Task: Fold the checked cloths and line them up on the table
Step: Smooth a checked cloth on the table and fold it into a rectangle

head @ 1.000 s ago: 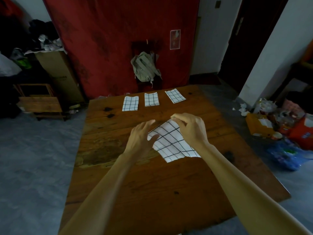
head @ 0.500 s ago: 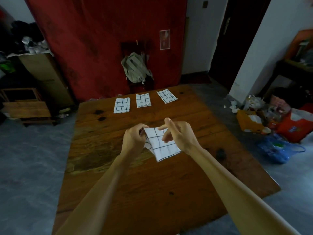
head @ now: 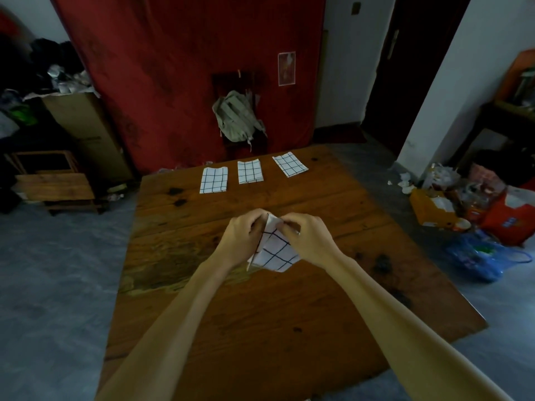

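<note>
Fingers (head: 257, 219) of the left hand (head: 241, 237) curl round the upper left edge of a checked cloth (head: 276, 251), and those of the right hand (head: 308, 237) pinch its top from the other side, so both hands grip it between them near the middle of the bench (head: 289, 314). Its top is bunched where the hands meet; the lower part hangs as a loose flap toward the wood, with a bent corner at lower left, and whether that flap touches the bench cannot be told. Bare wood lies all around the hands, wide on the near side and to both sides. At the far edge three folded cloths sit flat in a row, apart from one another: left cloth (head: 213, 180), middle cloth (head: 250, 171), and right cloth (head: 289, 164), the last turned at a slant. A broad strip of open boards separates that row from the held cloth. Past the far edge a backpack (head: 236, 117) hangs before a red curtain (head: 179, 53). Bags (head: 492, 215) clutter the floor right of the bench.
</note>
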Demonstrator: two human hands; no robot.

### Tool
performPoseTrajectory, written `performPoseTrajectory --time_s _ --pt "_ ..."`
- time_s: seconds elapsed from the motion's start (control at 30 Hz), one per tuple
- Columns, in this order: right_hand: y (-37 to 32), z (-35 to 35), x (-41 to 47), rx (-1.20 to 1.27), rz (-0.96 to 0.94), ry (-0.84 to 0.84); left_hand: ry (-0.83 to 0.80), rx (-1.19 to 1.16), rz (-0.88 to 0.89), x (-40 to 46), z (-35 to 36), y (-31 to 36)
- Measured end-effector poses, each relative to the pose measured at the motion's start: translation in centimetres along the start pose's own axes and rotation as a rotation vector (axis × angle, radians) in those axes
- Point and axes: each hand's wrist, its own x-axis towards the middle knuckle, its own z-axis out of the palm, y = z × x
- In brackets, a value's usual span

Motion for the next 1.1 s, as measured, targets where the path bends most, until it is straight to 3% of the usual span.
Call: performPoseTrajectory --time_s 0.1,0.23,0.47,0.7,1.1 --pt "0.4 -0.1 -0.3 0.035 0.059 0.068 0.013 -0.029 -0.112 -0.4 -0.2 0.1" --pt "0.8 -0.4 -0.5 0.116 0.124 0.123 0.02 0.049 -0.078 -0.8 0.0 -0.6" --pt "-0.1 -0.7 -0.6 0.26 0.096 0.162 0.054 -0.007 -0.076 -0.9 0.0 -0.4" --pt "0.7 -1.2 -0.3 0.514 0.258 0.241 0.267 -0.085 -0.218 -1.5 -0.8 -0.8" --pt "1.2 -1.0 -0.3 0.559 0.265 0.251 0.305 -0.179 -0.243 -1.4 -1.0 0.2"
